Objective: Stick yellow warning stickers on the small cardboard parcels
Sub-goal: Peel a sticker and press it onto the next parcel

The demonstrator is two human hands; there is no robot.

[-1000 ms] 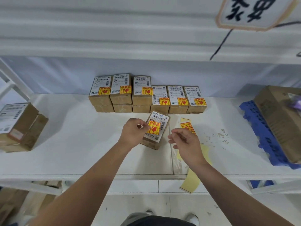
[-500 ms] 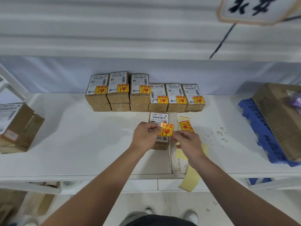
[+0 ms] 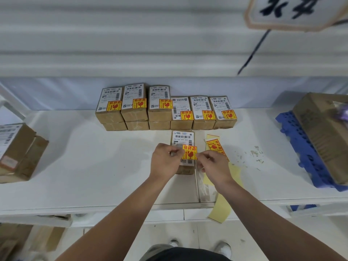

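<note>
A small cardboard parcel with a white shipping label lies flat on the white table in front of me. A yellow warning sticker with red print sits over its label. My left hand pinches the sticker's left edge and my right hand pinches its right edge. To the right lies the sticker strip on pale yellow backing paper that hangs over the table's front edge. Behind, a row of parcels carries yellow stickers.
Two larger cardboard boxes lie at the left edge. A blue plastic pallet with a big carton on it stands at the right. Small paper scraps are scattered right of the strip. A white wall rises behind.
The parcel was tilted up in my left hand; now it lies flat on the table. Both hands have come together on the sticker above its label.
</note>
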